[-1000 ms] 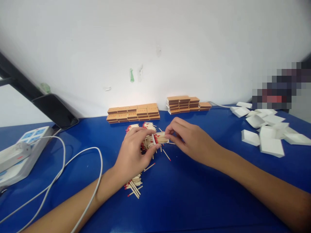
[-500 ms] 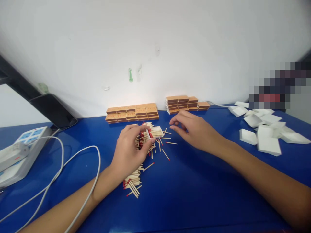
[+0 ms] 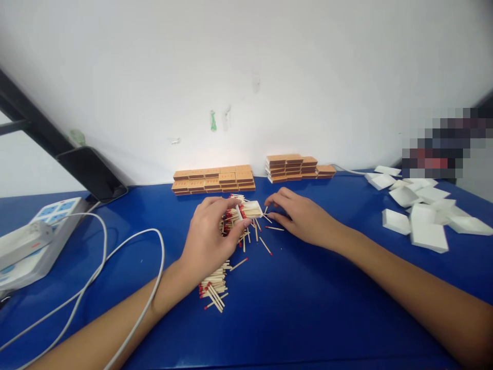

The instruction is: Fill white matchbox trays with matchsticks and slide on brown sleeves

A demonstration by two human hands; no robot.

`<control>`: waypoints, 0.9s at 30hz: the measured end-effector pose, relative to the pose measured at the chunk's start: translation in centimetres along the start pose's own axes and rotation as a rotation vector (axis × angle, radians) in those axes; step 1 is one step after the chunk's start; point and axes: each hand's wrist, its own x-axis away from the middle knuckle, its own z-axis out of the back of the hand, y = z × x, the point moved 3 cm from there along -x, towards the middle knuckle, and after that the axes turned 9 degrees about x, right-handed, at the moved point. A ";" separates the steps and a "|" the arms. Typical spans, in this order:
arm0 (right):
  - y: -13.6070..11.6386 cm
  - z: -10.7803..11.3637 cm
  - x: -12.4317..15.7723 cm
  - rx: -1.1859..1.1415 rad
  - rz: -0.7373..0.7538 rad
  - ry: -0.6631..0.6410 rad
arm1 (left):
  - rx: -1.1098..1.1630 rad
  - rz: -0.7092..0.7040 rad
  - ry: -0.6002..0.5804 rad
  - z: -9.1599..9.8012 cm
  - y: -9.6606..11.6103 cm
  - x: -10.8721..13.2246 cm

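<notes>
My left hand [image 3: 213, 226] is closed on a small white matchbox tray [image 3: 253, 206], thumb on the near side and fingers on the far side. Inside the tray lie matches with red heads pointing left. My right hand [image 3: 295, 213] is just right of the tray, its thumb and forefinger curved and apart around the end of a loose match [image 3: 266, 209] on the table. A heap of red-headed matches [image 3: 230, 218] lies beneath and behind my left hand, partly hidden by it. A second pile of matches [image 3: 213, 282] is nearer, beside my left wrist.
Orange matchboxes stand in a long stack [image 3: 213, 180] and a shorter stack [image 3: 292, 167] along the wall. Several white trays [image 3: 429, 236] lie jumbled at the right. A power strip [image 3: 42, 252], a white cable [image 3: 162, 257] and a dark phone [image 3: 92, 174] are at the left.
My right hand has moved left and down to a loose match beside the tray. My left hand still holds the tray in the same place. The view has shifted slightly.
</notes>
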 end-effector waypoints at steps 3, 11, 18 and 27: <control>0.2 -0.1 -0.1 -0.005 0.014 -0.018 | -0.001 0.001 0.001 0.0 -0.1 0.0; 0.6 0.5 0.1 0.004 -0.031 -0.058 | -0.027 -0.001 -0.009 -0.1 -0.3 -0.1; 0.8 1.9 -0.2 -0.010 -0.072 -0.004 | -0.032 0.003 -0.010 -0.1 -0.2 0.0; 0.8 0.4 0.0 -0.047 -0.081 -0.177 | -0.013 -0.003 -0.017 -0.1 -0.2 0.0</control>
